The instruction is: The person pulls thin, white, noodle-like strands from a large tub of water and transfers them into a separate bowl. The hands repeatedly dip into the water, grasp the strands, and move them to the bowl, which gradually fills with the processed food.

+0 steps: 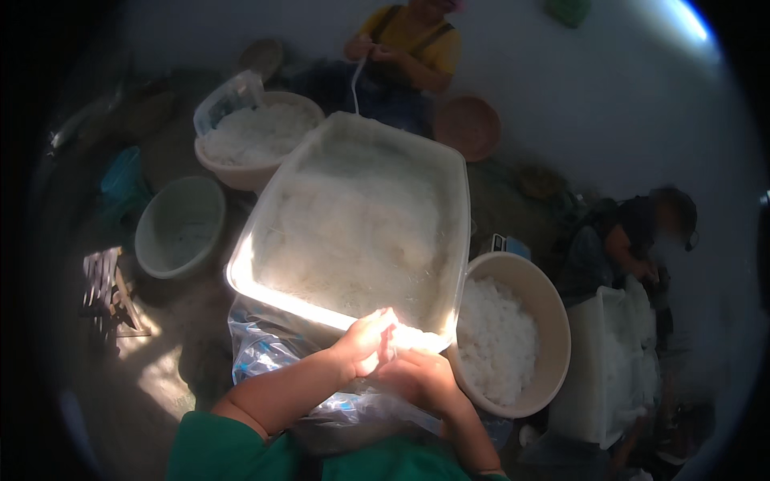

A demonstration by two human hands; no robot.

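Note:
My left hand (365,343) and my right hand (413,373) meet at the near right edge of a large pale rectangular tub (245,264), both with fingers closed around something pale that sunlight washes out; I cannot make out what it is. The tub holds cloudy liquid with a pale mass under the surface. Clear plastic sheeting (261,345) with blue markings lies beneath the tub and my forearms. A round beige basin (552,337) of white fluffy material (497,345) stands right beside my right hand.
Behind are a co-worker (417,44) holding a white strand, a pink basin (467,128) and another white-filled basin (216,172). An empty pale basin (180,232) and blue container (120,180) sit left. A second co-worker (634,240) bends over a white rectangular bin (585,361) at right.

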